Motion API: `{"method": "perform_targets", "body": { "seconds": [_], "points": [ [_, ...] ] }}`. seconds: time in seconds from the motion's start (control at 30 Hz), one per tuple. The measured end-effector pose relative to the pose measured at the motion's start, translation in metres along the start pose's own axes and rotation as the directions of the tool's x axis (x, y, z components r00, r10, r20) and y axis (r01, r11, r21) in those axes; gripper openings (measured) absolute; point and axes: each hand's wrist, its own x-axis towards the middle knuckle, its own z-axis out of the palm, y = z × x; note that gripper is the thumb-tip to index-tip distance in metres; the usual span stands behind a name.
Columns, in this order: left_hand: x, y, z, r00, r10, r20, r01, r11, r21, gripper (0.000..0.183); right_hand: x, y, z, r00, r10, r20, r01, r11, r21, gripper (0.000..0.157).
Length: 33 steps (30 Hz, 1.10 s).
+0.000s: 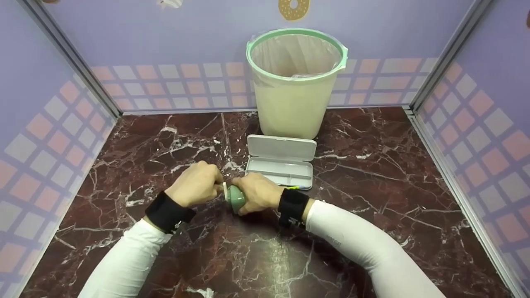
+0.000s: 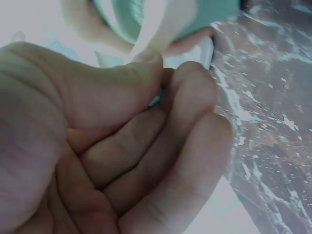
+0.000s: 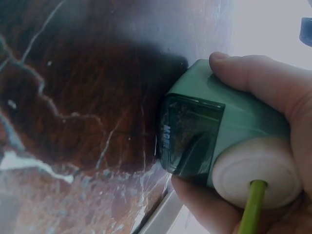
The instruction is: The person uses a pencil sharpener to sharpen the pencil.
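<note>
A green crank pencil sharpener (image 1: 237,199) is held in my right hand (image 1: 260,192), the thumb along its upper side in the right wrist view. From its round white front (image 3: 234,168) sticks a yellow-green pencil (image 3: 253,207). The dark see-through shavings drawer (image 3: 195,139) faces the wrist camera. My left hand (image 1: 196,184) pinches the sharpener's white crank (image 2: 163,24) between thumb and fingers, at the side opposite the pencil. The fingers of that hand are curled in the left wrist view. Part of the crank's grip is hidden by the fingertips.
Just behind my right hand lies an open white pencil case (image 1: 285,167) with compartments, its lid (image 1: 281,147) raised. A pale bin (image 1: 292,107) with a green rim and a plastic liner stands behind it. Patterned walls (image 1: 165,82) enclose the dark marbled tabletop (image 1: 364,186).
</note>
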Motion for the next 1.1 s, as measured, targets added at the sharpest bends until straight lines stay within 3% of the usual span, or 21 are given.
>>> {"method": "perform_targets", "body": {
  "seconds": [0.37, 0.5, 0.7, 0.8, 0.97, 1.1],
  "points": [
    [-0.021, 0.017, 0.003, 0.998, 0.006, -0.067, -0.004, 1.000, 0.029, 0.030, -0.001, -0.001, 0.001, 1.000, 0.009, 0.000, -0.009, 1.000, 0.008, 0.051],
    [-0.026, 0.021, 0.003, 0.998, 0.007, -0.064, -0.005, 0.999, 0.036, 0.034, 0.000, -0.002, 0.000, 1.000, 0.016, 0.009, -0.016, 1.000, 0.012, 0.050],
    [-0.031, 0.023, 0.003, 1.000, 0.000, 0.010, 0.000, 1.000, -0.007, 0.029, 0.001, -0.003, -0.001, 1.000, 0.027, 0.012, -0.028, 0.999, 0.023, 0.049],
    [-0.029, 0.020, 0.006, 0.997, -0.003, 0.083, 0.007, 0.998, -0.055, 0.027, 0.001, -0.002, -0.001, 1.000, 0.021, -0.001, -0.021, 1.000, 0.017, 0.049],
    [-0.024, 0.008, 0.023, 0.977, -0.005, 0.214, 0.037, 0.989, -0.146, 0.014, 0.002, -0.001, -0.001, 1.000, -0.004, -0.010, 0.004, 1.000, -0.029, 0.050],
    [-0.021, -0.002, 0.040, 0.972, -0.011, 0.237, 0.050, 0.986, -0.159, 0.010, 0.002, -0.001, 0.000, 1.000, -0.017, 0.001, 0.018, 0.999, -0.038, 0.050]
  ]
}}
